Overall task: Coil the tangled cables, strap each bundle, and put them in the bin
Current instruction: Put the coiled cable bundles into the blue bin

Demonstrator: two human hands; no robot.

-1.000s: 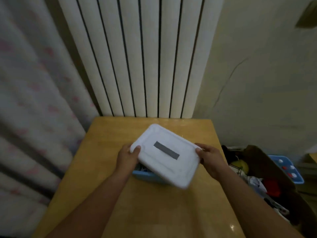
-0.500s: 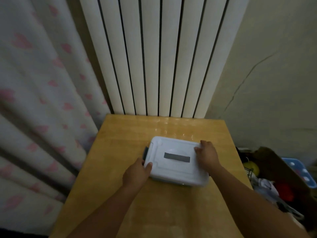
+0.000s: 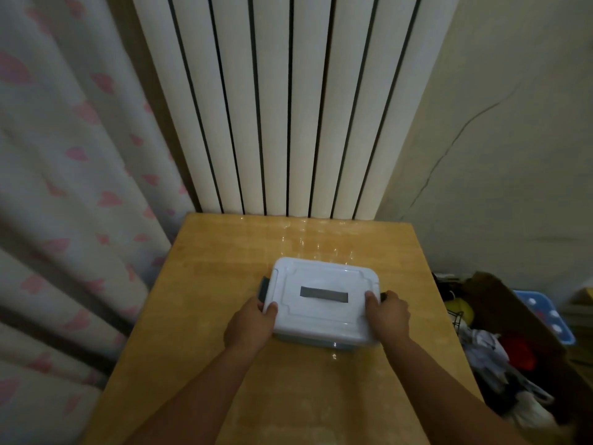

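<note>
Hands: left hand (image 3: 248, 326) and right hand (image 3: 388, 314) grip opposite ends of the bin (image 3: 321, 303), thumbs over its lid.
Bin: lidded, mid-table (image 3: 208, 261); contents hidden.

Two bare forearms reach into the head view, with no sleeves, watch, bracelet or glove on either. The left hand (image 3: 248, 326) and right hand (image 3: 390, 316) are bare too, and no rings show on the fingers (image 3: 371, 300). Behind the fingers, both wrists are uncovered. The elbows and upper arms lie outside the view.
</note>
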